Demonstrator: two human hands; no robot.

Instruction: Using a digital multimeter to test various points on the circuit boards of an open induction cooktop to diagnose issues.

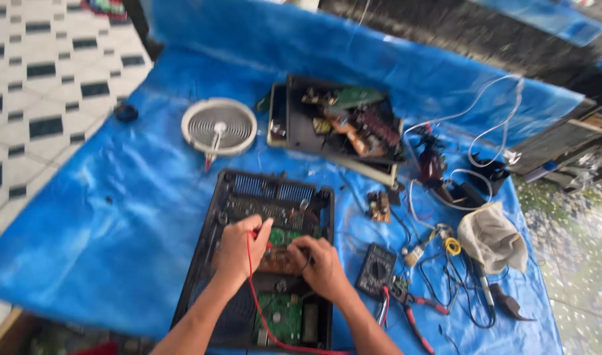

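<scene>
L arm: bare forearm enters from bottom edge, angled up and slightly R.
L hand (240, 248): palm down, fingers curled, tips pinched together.
R arm: bare, enters bottom centre-R, angled up-L.
R hand (322, 264): knuckles up, fingers bent inward, close beside L hand.

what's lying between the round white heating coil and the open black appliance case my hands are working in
In the head view, only bare blue tarp lies between the round heating coil and the black case, apart from the coil's own thin leads trailing toward the case.
</scene>
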